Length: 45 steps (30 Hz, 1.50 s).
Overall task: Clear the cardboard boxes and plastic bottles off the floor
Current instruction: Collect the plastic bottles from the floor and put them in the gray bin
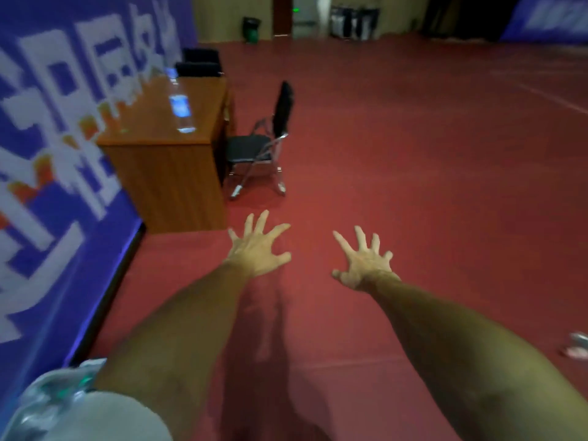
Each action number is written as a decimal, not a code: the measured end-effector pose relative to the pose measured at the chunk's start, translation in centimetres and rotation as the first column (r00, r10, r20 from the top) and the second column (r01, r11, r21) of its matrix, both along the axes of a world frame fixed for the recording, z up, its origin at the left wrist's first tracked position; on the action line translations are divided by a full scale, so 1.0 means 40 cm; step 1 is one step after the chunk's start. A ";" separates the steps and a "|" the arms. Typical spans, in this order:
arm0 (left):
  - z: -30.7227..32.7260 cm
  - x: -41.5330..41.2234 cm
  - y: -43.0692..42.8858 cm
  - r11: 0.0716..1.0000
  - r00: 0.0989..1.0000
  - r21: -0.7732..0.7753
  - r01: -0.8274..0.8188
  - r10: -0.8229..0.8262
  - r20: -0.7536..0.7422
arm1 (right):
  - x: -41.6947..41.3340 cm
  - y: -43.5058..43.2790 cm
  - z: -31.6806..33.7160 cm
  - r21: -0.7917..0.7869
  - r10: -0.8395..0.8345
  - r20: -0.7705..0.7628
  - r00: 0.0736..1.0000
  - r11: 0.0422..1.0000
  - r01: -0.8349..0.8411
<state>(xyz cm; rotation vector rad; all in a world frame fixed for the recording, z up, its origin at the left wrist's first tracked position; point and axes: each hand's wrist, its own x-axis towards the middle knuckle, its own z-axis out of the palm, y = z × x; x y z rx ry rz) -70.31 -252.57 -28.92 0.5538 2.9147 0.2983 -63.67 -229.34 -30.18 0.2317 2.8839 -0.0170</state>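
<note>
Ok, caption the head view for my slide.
Left hand and right hand spread open and empty above the red floor, near a wooden desk and folding chair.

Dark red matte floor [413, 154] throughout; light dim. Reference: orange-brown wooden desk [165, 173].

- Left of desk: blue wall banner with white block characters [47, 154], touching its long side.
- Right of desk, just beside: black folding chair with chrome frame [261, 144], seat towards desk.
- Behind desk: two black chair backs [199, 63].
- Far beyond desk: beige back wall [219, 14], dark bin [251, 28], small green light [296, 9].
</note>
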 end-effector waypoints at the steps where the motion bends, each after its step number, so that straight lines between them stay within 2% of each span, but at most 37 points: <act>1: -0.004 0.008 0.097 0.999 0.999 0.009 0.045 -0.045 -0.011 | 0.036 0.097 -0.008 0.018 -0.053 0.007 0.999 0.998 0.053; 4: -0.018 0.063 0.379 0.986 0.986 0.024 0.164 -0.164 -0.013 | 0.138 0.352 -0.013 0.037 -0.161 0.037 0.986 0.986 0.160; 9: -0.004 0.166 0.825 0.930 0.929 -0.007 0.369 -0.369 -0.018 | 0.333 0.713 0.008 0.027 -0.327 -0.010 0.945 0.945 0.327; 16: 0.012 0.374 1.347 0.745 0.746 -0.035 0.666 -0.666 0.004 | 0.656 1.109 0.026 0.005 -0.616 -0.047 0.786 0.787 0.617; 20: -0.025 0.488 1.598 0.640 0.641 -0.039 0.768 -0.768 0.017 | 0.816 1.290 -0.005 0.000 -0.730 -0.031 0.683 0.683 0.730; 24: -0.065 0.571 1.841 0.567 0.568 -0.038 0.823 -0.822 0.026 | 0.915 1.491 -0.029 0.009 -0.790 -0.015 0.613 0.613 0.790; 32: -0.111 0.641 2.320 0.498 0.503 -0.097 0.862 -0.863 0.040 | 1.024 1.903 -0.075 0.012 -0.846 0.027 0.533 0.533 0.846; 37: -0.102 0.741 2.579 0.446 0.448 -0.098 0.890 -0.894 0.000 | 1.127 2.128 -0.091 -0.001 -0.874 0.029 0.484 0.485 0.875; 45: -0.139 0.980 2.979 0.438 0.442 -0.076 0.896 -0.896 0.043 | 1.353 2.518 -0.106 -0.034 -0.882 0.030 0.471 0.470 0.882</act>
